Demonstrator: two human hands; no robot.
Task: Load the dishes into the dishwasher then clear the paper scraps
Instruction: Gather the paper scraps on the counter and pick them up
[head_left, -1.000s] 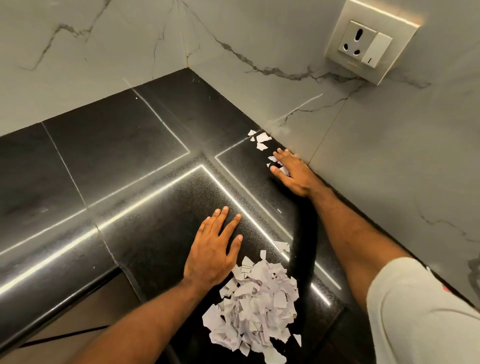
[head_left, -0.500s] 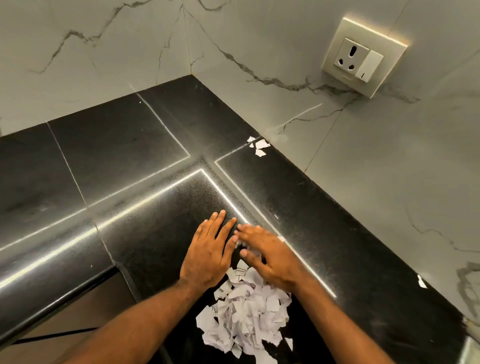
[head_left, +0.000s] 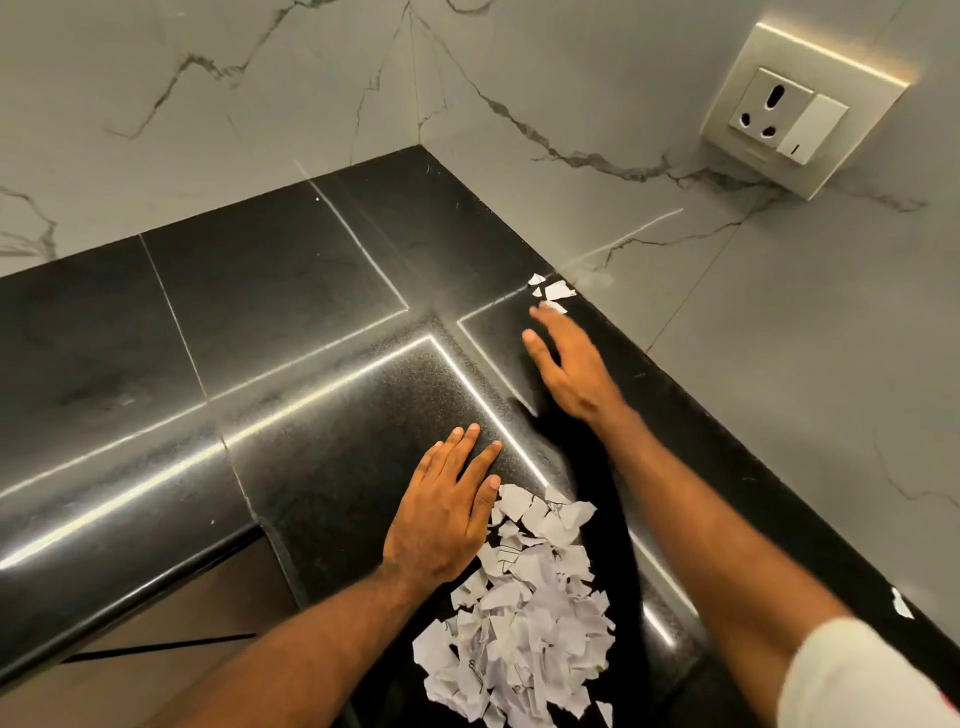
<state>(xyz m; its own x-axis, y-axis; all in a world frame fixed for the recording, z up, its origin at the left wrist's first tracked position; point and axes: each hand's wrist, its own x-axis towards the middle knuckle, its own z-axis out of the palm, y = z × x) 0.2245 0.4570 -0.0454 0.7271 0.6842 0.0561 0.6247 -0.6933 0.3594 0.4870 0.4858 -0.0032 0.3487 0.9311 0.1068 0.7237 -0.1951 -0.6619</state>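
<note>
A heap of torn white paper scraps (head_left: 524, 618) lies on the black stone counter (head_left: 270, 322) near its front edge. My left hand (head_left: 447, 514) rests flat on the counter against the heap's left side, fingers straight and together. My right hand (head_left: 563, 358) is stretched out, slightly blurred, fingers spread, its fingertips just short of a few loose scraps (head_left: 553, 291) by the wall. One more stray scrap (head_left: 901, 604) lies at the counter's right side by the wall. No dishes or dishwasher are in view.
Grey marble walls (head_left: 779, 338) meet in a corner behind the counter. A socket with a switch (head_left: 789, 117) is set in the right wall. The counter's front edge drops to a brown floor (head_left: 156, 623) at the lower left.
My right hand swept scraps from the wall into the heap, then reached back out toward the remaining scraps by the wall. My left hand has stayed beside the heap.
</note>
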